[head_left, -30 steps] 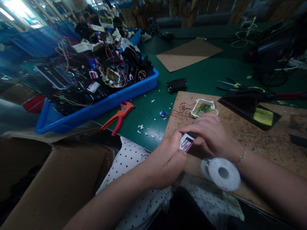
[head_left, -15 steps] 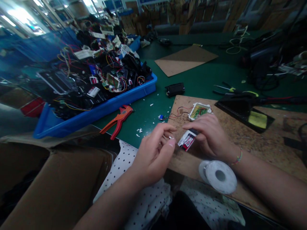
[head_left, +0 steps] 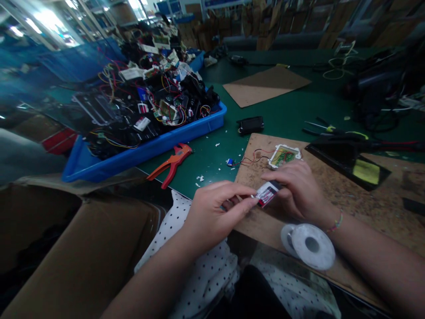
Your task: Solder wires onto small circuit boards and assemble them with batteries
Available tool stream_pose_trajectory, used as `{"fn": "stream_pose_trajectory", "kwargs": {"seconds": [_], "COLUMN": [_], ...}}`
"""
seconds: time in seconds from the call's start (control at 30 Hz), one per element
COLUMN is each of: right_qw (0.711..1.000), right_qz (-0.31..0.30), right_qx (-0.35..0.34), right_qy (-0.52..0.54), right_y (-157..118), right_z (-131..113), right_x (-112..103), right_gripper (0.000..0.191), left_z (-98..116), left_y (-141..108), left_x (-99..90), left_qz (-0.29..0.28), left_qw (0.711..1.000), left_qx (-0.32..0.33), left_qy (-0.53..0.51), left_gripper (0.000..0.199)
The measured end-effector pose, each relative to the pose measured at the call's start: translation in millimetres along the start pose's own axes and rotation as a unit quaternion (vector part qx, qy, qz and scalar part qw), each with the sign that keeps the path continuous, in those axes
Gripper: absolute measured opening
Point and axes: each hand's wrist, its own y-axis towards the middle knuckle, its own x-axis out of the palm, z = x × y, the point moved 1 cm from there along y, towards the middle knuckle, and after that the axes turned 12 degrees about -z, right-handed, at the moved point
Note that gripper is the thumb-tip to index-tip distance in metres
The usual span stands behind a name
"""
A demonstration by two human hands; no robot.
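Note:
My right hand (head_left: 299,188) grips a small black block (head_left: 275,183) with a white, black and red label (head_left: 266,192) on its upper face. My left hand (head_left: 222,208) pinches with thumb and forefinger at the left corner of that label. Whether a loose scrap sits between those fingertips is hidden. Behind the right hand lies a circuit board in a white frame (head_left: 283,156) on a brown board (head_left: 247,173). Red and black wires run from it to a small blue connector (head_left: 229,162). A solder wire spool (head_left: 314,246) stands close to my right wrist.
Orange-handled pliers (head_left: 172,164) lie at the table's left edge, beside white scraps (head_left: 200,178). A blue tray (head_left: 146,153) is heaped with black parts and wires. A black case (head_left: 250,125), cutters (head_left: 328,129) and a soldering stand with yellow sponge (head_left: 366,172) lie further back.
My left hand has moved right, and its thumb and forefinger have closed at the label's corner. The block is turned slightly in my right hand. The whole view has shifted a little.

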Motion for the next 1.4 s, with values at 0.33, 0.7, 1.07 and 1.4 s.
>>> {"fn": "stream_pose_trajectory", "kwargs": {"seconds": [0.33, 0.7, 1.07, 1.4], "right_qw": [1.0, 0.996, 0.976, 0.986], "right_qz": [-0.02, -0.058, -0.159, -0.043], "right_qx": [0.008, -0.056, -0.037, -0.021], "right_qy": [-0.008, -0.025, -0.142, -0.157], "right_y": [-2, 1, 10, 8], "right_z": [2, -1, -5, -8], "right_x": [2, 0, 5, -4], "right_gripper": [0.039, 0.036, 0.028, 0.027], "left_z": [0, -17, -58, -67], "left_y": [0, 3, 57, 77], "left_x": [2.8, -19.9, -33.3, -33.5], "left_qz": [-0.023, 0.064, -0.079, -0.116], "left_qw": [0.998, 0.98, 0.928, 0.897], "left_qx": [0.03, -0.127, -0.09, -0.075], "left_qy": [0.056, 0.137, 0.353, 0.419], "left_gripper": [0.009, 0.029, 0.043, 0.017]}}
